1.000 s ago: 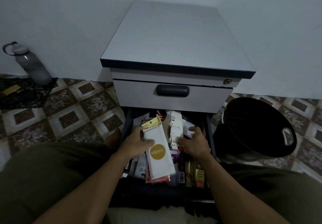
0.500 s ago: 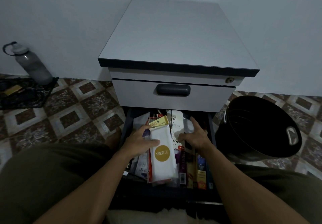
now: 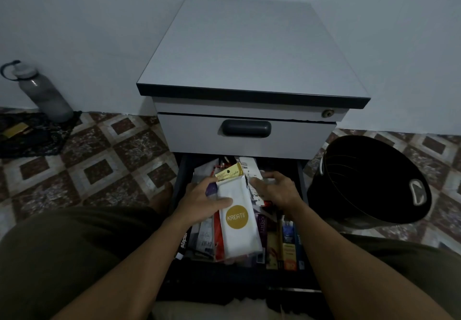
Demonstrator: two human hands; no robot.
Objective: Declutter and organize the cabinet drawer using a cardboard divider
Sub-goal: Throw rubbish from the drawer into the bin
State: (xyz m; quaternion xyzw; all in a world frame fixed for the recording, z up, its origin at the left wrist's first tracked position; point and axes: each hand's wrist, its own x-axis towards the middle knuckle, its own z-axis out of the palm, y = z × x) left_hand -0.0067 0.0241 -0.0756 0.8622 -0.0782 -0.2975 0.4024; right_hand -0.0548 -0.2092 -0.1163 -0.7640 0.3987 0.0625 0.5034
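Note:
The lower drawer [image 3: 180, 177] of the grey cabinet [image 3: 249, 53] is pulled out and crammed with packets and small boxes. My left hand [image 3: 199, 201] grips a stack of packets; the top one is a white packet [image 3: 238, 217] with a gold round label and a gold header card. My right hand [image 3: 277, 190] reaches into the drawer on the right, fingers curled over white packets [image 3: 252, 170] there; what it grips is hidden. Boxes [image 3: 287, 245] stand on edge along the drawer's right side. No cardboard divider shows.
The upper drawer [image 3: 245, 135] with a dark handle is closed. A black bin [image 3: 369, 182] leans beside the cabinet on the right. A grey water bottle [image 3: 40, 90] and a dark cloth [image 3: 32, 135] sit at the left wall on patterned tiles. My knees flank the drawer.
My right hand has slid a little further back into the drawer and curled over the white packets. My left hand keeps hold of the packet stack, barely shifted.

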